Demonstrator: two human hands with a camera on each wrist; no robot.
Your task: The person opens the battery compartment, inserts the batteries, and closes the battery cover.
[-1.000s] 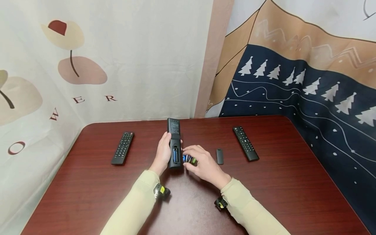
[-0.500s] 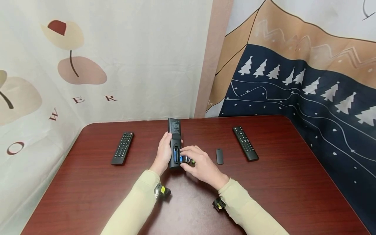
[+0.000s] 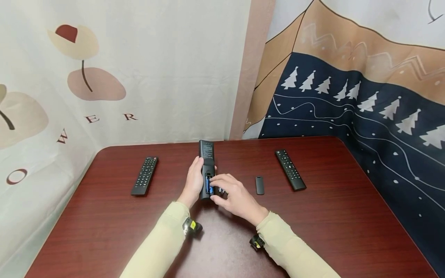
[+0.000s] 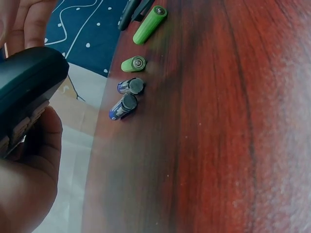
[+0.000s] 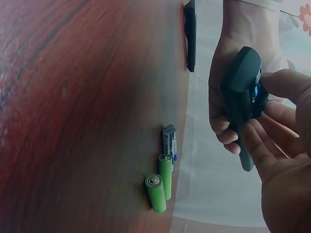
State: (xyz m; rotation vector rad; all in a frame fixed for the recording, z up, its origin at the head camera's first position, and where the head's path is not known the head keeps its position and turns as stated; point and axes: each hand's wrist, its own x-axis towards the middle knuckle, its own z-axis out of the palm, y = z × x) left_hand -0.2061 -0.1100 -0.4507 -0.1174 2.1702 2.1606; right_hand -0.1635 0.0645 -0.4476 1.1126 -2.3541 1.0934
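Note:
A black remote control (image 3: 207,158) lies back side up in my left hand (image 3: 193,182), raised off the table, its battery compartment uncovered. Inside the compartment is a blue battery (image 3: 207,186). My right hand (image 3: 238,197) pinches another blue battery (image 3: 211,190) at the compartment's right side; whether it is seated cannot be made out. In the right wrist view the fingers (image 5: 284,85) partly cover the compartment of the remote. Below on the table, the left wrist view has a green battery (image 4: 149,25), a second green one (image 4: 132,63) and two blue-and-grey batteries (image 4: 124,106).
On the reddish-brown table (image 3: 114,231) one remote (image 3: 145,176) lies to the left and another (image 3: 291,170) to the right. A small dark battery cover (image 3: 259,185) sits right of my hands. Printed curtains (image 3: 167,77) hang behind the table's far edge.
My right hand has moved left with the blue battery, from beside the remote to over its compartment. My left hand has kept the remote almost still.

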